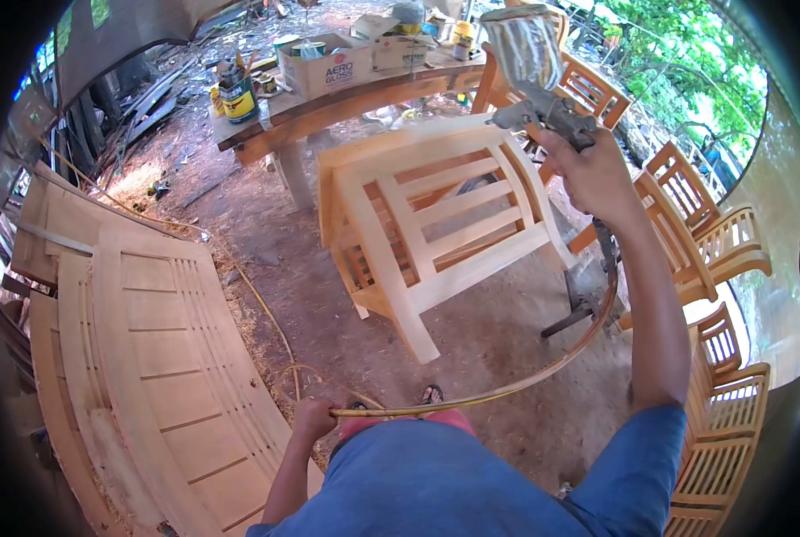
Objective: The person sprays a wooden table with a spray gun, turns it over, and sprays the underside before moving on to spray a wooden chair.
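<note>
My right hand [590,172] is wrapped around the handle of a paint spray gun [550,115], raised at the upper right with its nozzle pointing left. On top of the gun sits a cup [525,52] streaked with dried paint. An air hose [498,394] runs from the gun's handle down in a curve to my left hand [314,419], whose fingers are closed around it at my waist. Below and left of the gun, a bare wooden chair [482,255] is tipped over, its slatted side facing up. The spray gun stays apart from the chair.
Behind stands a wooden table [355,100] with cardboard boxes [324,67] and a paint can [236,97]. Wooden door panels [172,358] lie at left. Slatted chairs [718,242] line the right side. More hose [261,300] trails over the dirt floor [266,233].
</note>
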The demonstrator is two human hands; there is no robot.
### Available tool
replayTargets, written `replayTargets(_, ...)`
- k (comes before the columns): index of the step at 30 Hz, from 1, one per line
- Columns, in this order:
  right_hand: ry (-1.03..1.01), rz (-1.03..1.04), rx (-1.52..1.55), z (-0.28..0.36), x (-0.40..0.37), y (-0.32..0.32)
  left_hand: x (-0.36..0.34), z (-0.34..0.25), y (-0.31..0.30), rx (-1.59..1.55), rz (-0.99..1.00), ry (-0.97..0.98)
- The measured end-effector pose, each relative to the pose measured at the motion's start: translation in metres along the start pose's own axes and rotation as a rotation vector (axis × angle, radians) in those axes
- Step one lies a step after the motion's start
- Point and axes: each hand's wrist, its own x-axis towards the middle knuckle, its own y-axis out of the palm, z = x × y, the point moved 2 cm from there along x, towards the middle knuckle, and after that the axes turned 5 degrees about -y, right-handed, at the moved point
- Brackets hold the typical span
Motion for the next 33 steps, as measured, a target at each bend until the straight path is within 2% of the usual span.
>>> replayTargets(3,0.096,-0.042,-0.048,-0.032,0.014,-0.023,0.002,-0.027,-0.011,0.029,0.011,0.004)
replayTargets(4,0.071,-0.139,-0.073,-0.042,0.015,-0.029,0.003,-0.033,-0.012,0.045,0.026,0.007)
replayTargets(7,0.11,-0.151,-0.061,-0.074,0.025,-0.054,0.008,-0.044,-0.008,0.104,0.056,-0.017)
replayTargets(11,0.143,-0.283,-0.085,-0.102,0.019,-0.079,0.01,-0.051,-0.006,0.088,0.015,0.014)
replayTargets(14,0.11,-0.329,-0.086,-0.158,0.013,-0.097,0.008,-0.054,-0.008,-0.064,-0.121,0.073)
replayTargets(16,0.106,-0.362,-0.084,-0.164,-0.007,-0.099,0.008,-0.055,-0.017,-0.008,-0.178,0.104)
replayTargets(19,-0.102,-0.5,-0.083,-0.202,-0.035,-0.09,0.01,-0.04,-0.018,-0.017,-0.323,0.171)
replayTargets(21,0.069,-0.314,0.062,-0.193,-0.068,-0.087,0.006,-0.023,-0.019,-0.021,-0.395,0.181)
replayTargets(23,0.121,-0.279,0.212,-0.164,-0.095,-0.071,0.001,-0.014,-0.026,0.004,-0.416,0.151)
replayTargets(26,0.1,-0.11,0.376,-0.17,-0.12,-0.06,-0.005,-0.012,-0.042,0.03,-0.412,0.137)
replayTargets(29,0.019,-0.037,0.414,-0.166,-0.132,-0.044,-0.01,-0.005,-0.045,0.066,-0.411,0.126)
replayTargets(33,-0.06,0.201,0.465,-0.141,-0.133,-0.033,-0.022,-0.002,-0.048,0.012,-0.45,0.1)
